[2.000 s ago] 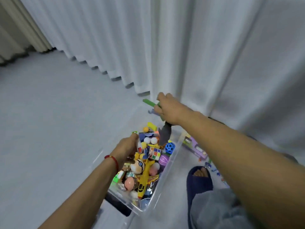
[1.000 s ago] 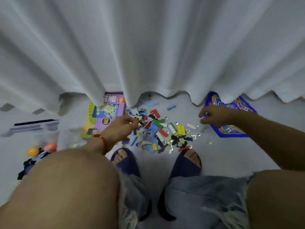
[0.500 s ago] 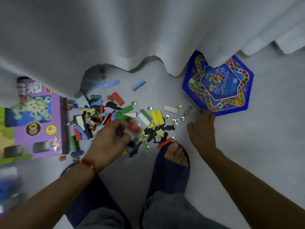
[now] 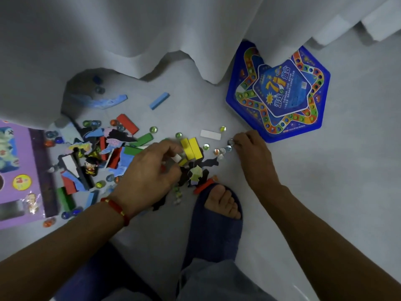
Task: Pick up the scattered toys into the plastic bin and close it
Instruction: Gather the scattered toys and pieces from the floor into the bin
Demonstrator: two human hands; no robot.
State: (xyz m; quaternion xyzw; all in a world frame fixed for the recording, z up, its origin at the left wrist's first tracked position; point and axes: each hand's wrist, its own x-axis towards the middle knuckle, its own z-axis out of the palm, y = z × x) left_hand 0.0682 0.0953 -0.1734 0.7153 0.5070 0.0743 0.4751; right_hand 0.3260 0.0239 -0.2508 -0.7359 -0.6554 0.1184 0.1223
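Scattered toys lie on the grey floor below the curtain: coloured blocks, puzzle pieces and glass marbles. My left hand is over the middle of the pile, fingers curled round small blocks, a white one showing at the fingertips. Two yellow blocks lie just right of it. My right hand reaches the pile's right edge and pinches a marble; more marbles lie beside it. A small figurine stands left of the pile. The plastic bin is out of view.
A blue star-shaped game board lies at the upper right, partly under the white curtain. A purple box lies at the left edge. My foot in a blue slipper stands just below the pile.
My view swung from the toy-filled bin to the pile by the curtain. Both hands came down onto it; the left gathered blocks, the right slid up to the marbles near the board.
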